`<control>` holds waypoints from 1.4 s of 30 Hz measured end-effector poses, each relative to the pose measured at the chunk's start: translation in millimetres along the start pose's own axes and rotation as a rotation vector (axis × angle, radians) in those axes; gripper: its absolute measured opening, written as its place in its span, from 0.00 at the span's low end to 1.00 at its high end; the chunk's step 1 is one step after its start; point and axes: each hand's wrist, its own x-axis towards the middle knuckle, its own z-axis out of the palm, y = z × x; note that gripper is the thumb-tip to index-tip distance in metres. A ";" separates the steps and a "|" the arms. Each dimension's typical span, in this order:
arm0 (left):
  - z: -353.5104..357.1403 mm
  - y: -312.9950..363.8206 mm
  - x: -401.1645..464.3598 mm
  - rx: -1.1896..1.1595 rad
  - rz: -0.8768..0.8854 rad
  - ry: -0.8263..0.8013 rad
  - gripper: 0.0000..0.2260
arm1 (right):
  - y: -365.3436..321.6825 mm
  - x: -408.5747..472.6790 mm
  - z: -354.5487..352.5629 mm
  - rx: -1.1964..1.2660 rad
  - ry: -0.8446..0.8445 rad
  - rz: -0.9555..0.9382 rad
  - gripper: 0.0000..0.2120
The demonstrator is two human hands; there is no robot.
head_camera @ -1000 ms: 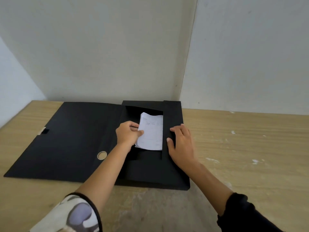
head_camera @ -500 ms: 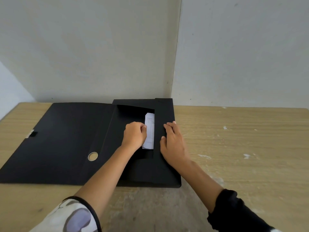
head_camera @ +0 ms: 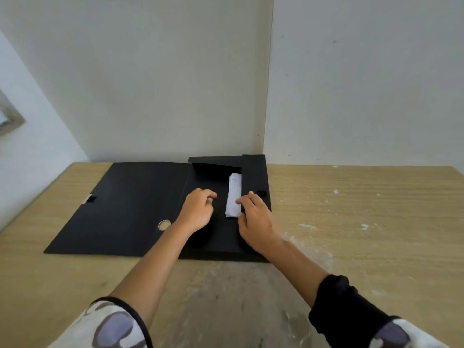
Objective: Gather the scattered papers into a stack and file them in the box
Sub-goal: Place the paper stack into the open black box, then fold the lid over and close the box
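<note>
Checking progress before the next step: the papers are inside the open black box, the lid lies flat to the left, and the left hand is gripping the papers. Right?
Not quite. In the head view the left hand is off the papers, loosely curled over the box's dark interior. It is the right hand whose fingertips touch them. The papers do sit inside the open black box, with the lid flat to the left.

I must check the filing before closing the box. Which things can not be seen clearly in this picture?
- Papers: head view; the box's right flap covers most of the stack, so its full extent is hidden.
- Print on the top sheet: too small to read.
- Right hand: whether it presses the flap or the papers is unclear; its fingertips overlap both.
- Left hand: its curled fingers hide the palm.
</note>
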 end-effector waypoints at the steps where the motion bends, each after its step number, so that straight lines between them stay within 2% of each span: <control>1: -5.8 -4.6 -11.3 -0.001 0.020 0.043 0.14 | -7.6 -8.8 2.9 0.016 -0.001 -0.022 0.15; 5: -18.0 -31.4 -58.6 -0.006 0.017 0.262 0.11 | -36.0 -37.5 18.3 0.050 -0.017 -0.092 0.13; 10: -4.8 -63.5 -101.0 0.021 -0.151 0.482 0.09 | -48.4 -49.6 38.5 -0.055 -0.068 -0.123 0.14; 13: 2.9 -76.3 -110.2 0.089 -0.381 0.497 0.21 | -44.1 -50.9 42.4 -0.106 -0.062 -0.142 0.14; 16: 8.0 -79.0 -109.7 0.103 -0.489 0.527 0.29 | -41.2 -49.3 43.6 -0.118 -0.059 -0.143 0.13; 18: 6.8 -76.1 -104.1 -0.023 -0.583 0.564 0.34 | -40.5 -47.5 44.4 -0.120 -0.061 -0.134 0.13; 20: 1.5 -73.3 -95.7 -0.320 -0.675 0.656 0.41 | -40.1 -46.0 44.9 -0.118 -0.060 -0.132 0.13; 23: -5.6 -72.5 -88.1 -0.736 -0.717 0.765 0.50 | -39.3 -45.7 45.4 -0.102 -0.054 -0.133 0.12; 26: -5.3 -68.9 -89.0 -0.836 -0.708 0.831 0.52 | -38.9 -46.4 44.9 -0.085 -0.047 -0.131 0.12; 28: -5.2 -66.4 -91.5 -0.804 -0.656 0.863 0.49 | -39.1 -46.5 44.7 -0.072 -0.042 -0.133 0.13; 30: -6.9 -65.3 -94.4 -0.741 -0.559 0.881 0.39 | -39.6 -46.8 44.4 -0.063 -0.034 -0.137 0.13; 32: -8.3 -63.0 -98.2 -0.670 -0.434 0.860 0.30 | -39.6 -47.1 43.6 -0.051 -0.031 -0.139 0.14; 35: -7.7 -57.4 -102.5 -0.539 -0.317 0.806 0.21 | -39.7 -45.9 40.1 0.037 -0.029 -0.125 0.14; 38: -6.5 -55.7 -103.9 -0.438 -0.235 0.776 0.15 | -43.8 -42.3 29.3 0.273 0.004 -0.053 0.14; 42: -7.6 -59.2 -105.7 -0.335 -0.116 0.755 0.11 | -52.8 -29.4 -4.3 0.771 0.177 0.121 0.13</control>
